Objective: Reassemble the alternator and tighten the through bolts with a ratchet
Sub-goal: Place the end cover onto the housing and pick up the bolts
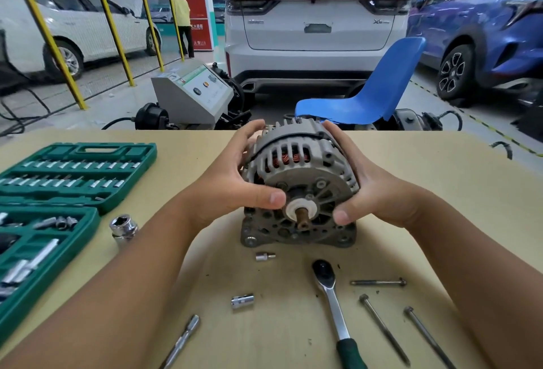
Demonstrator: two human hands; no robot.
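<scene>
Two bare forearms enter from the bottom corners of the head view, no sleeves visible on either up to the frame edge. Left hand [232, 180] and right hand [370, 189] both bare: no gloves, no rings, no watch or wristband seen at the wrists. Fingers [252, 129] slim, nails short and unpainted; thumbnails plainly visible on both hands, trimmed close. No marks, tape or tattoos visible on either forearm. The rest of the person is out of frame, so clothing cannot be told.
</scene>
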